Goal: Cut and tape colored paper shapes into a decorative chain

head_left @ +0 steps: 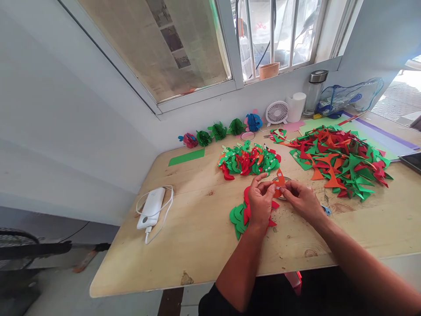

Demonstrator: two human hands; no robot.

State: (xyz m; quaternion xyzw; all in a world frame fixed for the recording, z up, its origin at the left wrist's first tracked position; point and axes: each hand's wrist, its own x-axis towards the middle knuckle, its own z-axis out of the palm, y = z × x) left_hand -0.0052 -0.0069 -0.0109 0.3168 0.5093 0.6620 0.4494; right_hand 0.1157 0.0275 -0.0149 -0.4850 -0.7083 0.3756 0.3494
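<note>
Between my two hands is an orange paper cutout [280, 177] with small white squares on it. My left hand [261, 197] pinches its left side, thumb on top. The fingers of my right hand [301, 199] are closed at its right edge, near a white square. Behind the cutout, a round ring-shaped object [287, 179] is mostly covered. Green cutouts [239, 218] and red cutouts [246, 215] lie under and beside my left hand. Farther back sits a heap of red, green and orange cutouts [246, 160], many with white squares.
A large pile of paper scraps [342, 158] spreads at the right. Along the wall stand honeycomb paper figures [218, 131], a small fan [276, 113], a white cylinder [296, 107] and a glass bottle [315, 93]. A white power bank [151, 207] with its cable lies left.
</note>
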